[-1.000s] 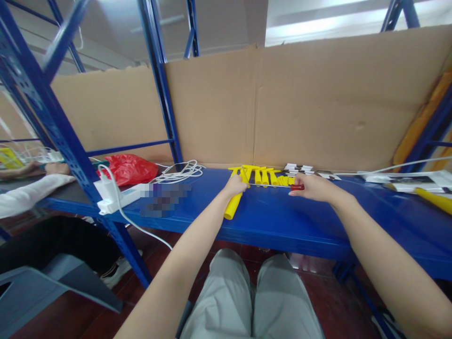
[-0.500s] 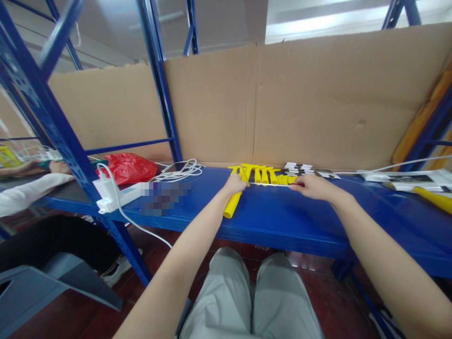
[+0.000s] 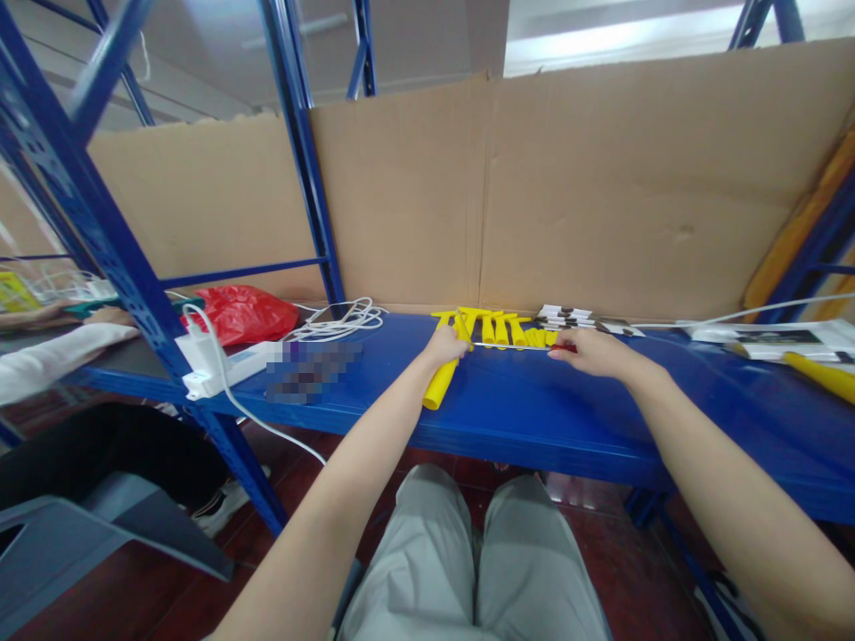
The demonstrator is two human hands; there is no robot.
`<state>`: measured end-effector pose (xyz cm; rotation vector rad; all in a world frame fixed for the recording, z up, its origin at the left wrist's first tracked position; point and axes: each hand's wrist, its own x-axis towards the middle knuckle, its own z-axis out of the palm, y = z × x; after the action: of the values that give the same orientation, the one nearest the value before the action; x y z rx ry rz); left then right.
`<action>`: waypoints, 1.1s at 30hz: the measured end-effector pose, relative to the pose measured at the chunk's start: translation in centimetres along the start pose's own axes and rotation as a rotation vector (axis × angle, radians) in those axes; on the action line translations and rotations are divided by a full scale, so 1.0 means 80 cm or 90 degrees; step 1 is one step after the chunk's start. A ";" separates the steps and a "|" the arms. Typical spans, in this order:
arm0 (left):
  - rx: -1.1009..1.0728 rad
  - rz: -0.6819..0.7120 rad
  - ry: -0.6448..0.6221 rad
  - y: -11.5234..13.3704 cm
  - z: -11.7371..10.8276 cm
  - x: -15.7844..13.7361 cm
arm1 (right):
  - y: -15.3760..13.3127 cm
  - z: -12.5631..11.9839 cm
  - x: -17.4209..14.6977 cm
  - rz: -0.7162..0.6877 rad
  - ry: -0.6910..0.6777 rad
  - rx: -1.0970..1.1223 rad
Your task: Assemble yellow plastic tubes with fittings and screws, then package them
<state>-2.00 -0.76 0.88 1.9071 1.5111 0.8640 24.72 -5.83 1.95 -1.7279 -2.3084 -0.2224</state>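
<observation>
My left hand (image 3: 442,347) is closed round a yellow plastic handle (image 3: 439,386), its hollow-looking wider end pointing toward me over the blue shelf. In my right hand (image 3: 594,352) is a screwdriver (image 3: 511,346), its thin metal shaft running left to the upper part of that handle. Whether the tip touches a screw is too small to see. Little of the screwdriver's reddish grip shows between the fingers. Just behind both hands lie several yellow T-shaped handles (image 3: 500,329) in a row, with small yellow pieces (image 3: 538,337) at their right end.
The blue shelf (image 3: 534,418) has a cardboard wall (image 3: 601,196) behind it. White-and-black pieces (image 3: 565,318) lie behind my right hand. Leftward are a power strip (image 3: 227,372), coiled cable (image 3: 351,319) and red bag (image 3: 244,313). A co-worker's sleeve (image 3: 67,356) is at far left.
Both hands stay in nearly the same place, still holding the yellow handle and the screwdriver. The view has shifted very slightly.
</observation>
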 end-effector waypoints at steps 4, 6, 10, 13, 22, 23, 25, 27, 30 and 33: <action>-0.017 0.009 0.006 -0.006 0.001 0.004 | -0.002 0.004 0.000 -0.002 -0.041 0.050; -0.017 0.016 -0.001 -0.007 0.001 0.005 | 0.000 0.006 -0.001 -0.011 -0.022 0.078; -0.002 0.023 -0.023 -0.006 0.000 0.002 | 0.005 0.010 -0.001 -0.010 -0.002 0.091; -0.002 0.027 -0.059 -0.002 0.000 -0.001 | 0.009 0.011 0.000 0.008 0.013 0.055; -0.012 -0.007 -0.089 0.004 0.002 -0.009 | 0.016 0.004 0.001 -0.024 0.026 0.015; -0.009 -0.010 -0.085 0.004 0.001 -0.009 | 0.016 0.003 0.000 -0.033 0.017 0.020; -0.012 -0.009 -0.078 0.005 0.001 -0.010 | 0.016 0.002 0.000 -0.047 -0.001 0.034; -0.021 -0.007 -0.071 0.004 0.002 -0.009 | 0.016 0.002 0.000 -0.049 -0.018 0.049; -0.015 -0.012 -0.060 0.004 0.004 -0.008 | 0.016 0.005 -0.001 -0.029 -0.014 0.067; -0.012 -0.018 -0.054 0.006 0.006 -0.008 | 0.016 0.008 0.000 -0.011 0.030 0.060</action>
<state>-1.44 -1.54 0.82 1.8800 1.4707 0.7716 25.85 -5.31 1.29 -1.6407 -2.2638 -0.1526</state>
